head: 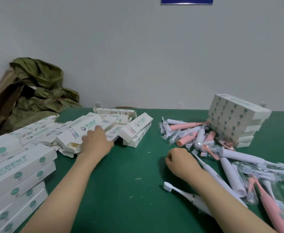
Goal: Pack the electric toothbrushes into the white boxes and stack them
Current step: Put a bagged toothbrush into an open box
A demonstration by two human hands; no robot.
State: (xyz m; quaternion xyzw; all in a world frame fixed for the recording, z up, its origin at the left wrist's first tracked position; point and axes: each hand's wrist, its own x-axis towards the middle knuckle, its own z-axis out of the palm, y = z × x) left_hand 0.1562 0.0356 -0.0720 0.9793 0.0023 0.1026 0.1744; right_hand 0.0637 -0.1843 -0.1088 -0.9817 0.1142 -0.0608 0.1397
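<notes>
White boxes [20, 172], closed, lie stacked at the far left of the green table [124, 182]. Next to them sprawl loose boxes [134, 130] with end flaps open. The left hand [95, 140] lies on one open box [77, 132]; whether its fingers grip it cannot be told. The right hand [181, 160] is curled at mid-table, and whether it holds anything is hidden. Electric toothbrushes [230, 158], white and pink, lie heaped to its right, some bagged, before a second box stack [235, 118]. They look light, stiff and smooth, likely to roll, so the thick handle is the best hold, not the thin neck. The thin card probably crushes easily.
</notes>
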